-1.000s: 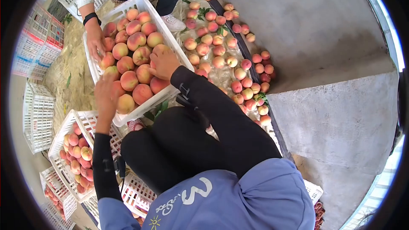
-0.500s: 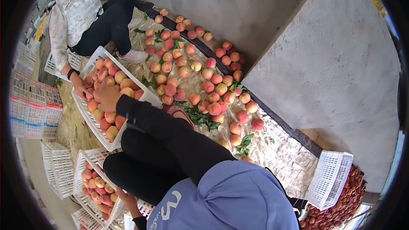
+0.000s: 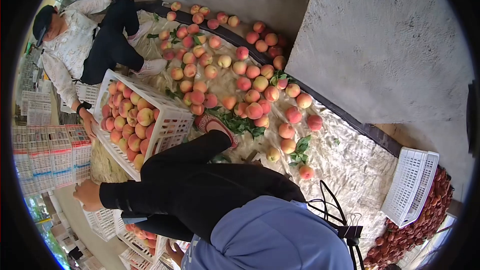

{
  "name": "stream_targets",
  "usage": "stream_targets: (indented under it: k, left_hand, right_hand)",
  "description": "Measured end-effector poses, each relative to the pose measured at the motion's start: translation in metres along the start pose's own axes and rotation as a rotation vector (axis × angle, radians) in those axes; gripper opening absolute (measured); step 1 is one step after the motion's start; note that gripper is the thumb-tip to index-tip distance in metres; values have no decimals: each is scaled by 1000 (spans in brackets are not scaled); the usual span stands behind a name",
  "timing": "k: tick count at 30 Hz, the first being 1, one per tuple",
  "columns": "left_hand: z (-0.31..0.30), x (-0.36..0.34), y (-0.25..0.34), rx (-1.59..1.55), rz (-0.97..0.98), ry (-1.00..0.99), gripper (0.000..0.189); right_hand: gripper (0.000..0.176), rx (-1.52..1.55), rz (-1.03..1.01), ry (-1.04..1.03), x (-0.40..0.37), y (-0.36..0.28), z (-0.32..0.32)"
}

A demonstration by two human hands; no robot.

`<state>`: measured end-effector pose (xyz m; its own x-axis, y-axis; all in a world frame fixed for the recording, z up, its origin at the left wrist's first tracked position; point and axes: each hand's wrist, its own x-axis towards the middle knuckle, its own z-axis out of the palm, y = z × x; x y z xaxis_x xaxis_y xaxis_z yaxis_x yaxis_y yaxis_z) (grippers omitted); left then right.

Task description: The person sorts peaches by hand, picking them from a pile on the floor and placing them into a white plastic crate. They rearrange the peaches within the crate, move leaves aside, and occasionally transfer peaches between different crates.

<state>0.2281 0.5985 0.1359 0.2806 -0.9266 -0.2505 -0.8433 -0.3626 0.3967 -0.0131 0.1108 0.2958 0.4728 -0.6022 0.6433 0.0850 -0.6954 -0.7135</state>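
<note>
My right hand (image 3: 88, 195), in a black sleeve, is stretched out at the left below the peach crate, fingers loosely bent and apart, with nothing seen in it. A white crate (image 3: 167, 131) full of peaches (image 3: 134, 129) stands above my arm, tilted in the view. Low in the frame my left hand (image 3: 175, 253) is beside a lower crate of peaches (image 3: 145, 237), its fingers apart and partly hidden by my clothing. A co-worker's hand (image 3: 89, 123) touches the left side of the full crate.
Loose peaches (image 3: 254, 110) and leaves lie on a pale sheet around my foot. A co-worker (image 3: 65, 52) sits at the upper left. Stacked crates (image 3: 52, 155) stand at the left. A concrete wall (image 3: 380, 45) rises at the right, near a white crate (image 3: 410, 186) and a reddish-brown heap (image 3: 415, 230).
My right hand has left the peaches in the full crate and moved down and left. The co-worker's hand has gone from the peaches to the crate's side. The view has shifted.
</note>
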Motion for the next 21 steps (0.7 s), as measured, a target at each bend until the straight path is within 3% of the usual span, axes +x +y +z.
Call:
stream_targets:
  k: [4, 6, 8, 12, 14, 15, 17, 18, 20, 21]
  left_hand:
    - [127, 129, 369, 93, -69, -101, 37]
    - [154, 153, 439, 131, -113, -150, 38]
    - [131, 130, 387, 170, -151, -207, 38]
    - [68, 62, 253, 234, -230, -307, 39]
    - [68, 53, 249, 233, -324, -269, 39]
    - [72, 43, 249, 216, -394, -226, 40]
    - [86, 6, 259, 159, -568, -143, 40]
    - [102, -8, 247, 113, -636, -83, 40]
    - [141, -24, 196, 196, -432, -69, 43]
    - [157, -29, 191, 168, -455, -70, 43]
  right_hand:
    - [39, 133, -108, -90, -19, -19, 21]
    - [38, 180, -152, -134, -26, -15, 24]
    - [42, 112, -101, -151, -29, -1, 26]
    - [33, 53, 82, -110, -48, 41, 14]
    - [27, 85, 178, -18, -75, 63, 7]
    - [27, 62, 230, -169, -85, 61, -28]
    - [29, 82, 158, -136, -101, 75, -61]
    - [22, 86, 104, -42, -110, 87, -71]
    - [24, -135, 103, -57, -126, 101, -123]
    - [26, -207, 155, -149, -132, 107, -150]
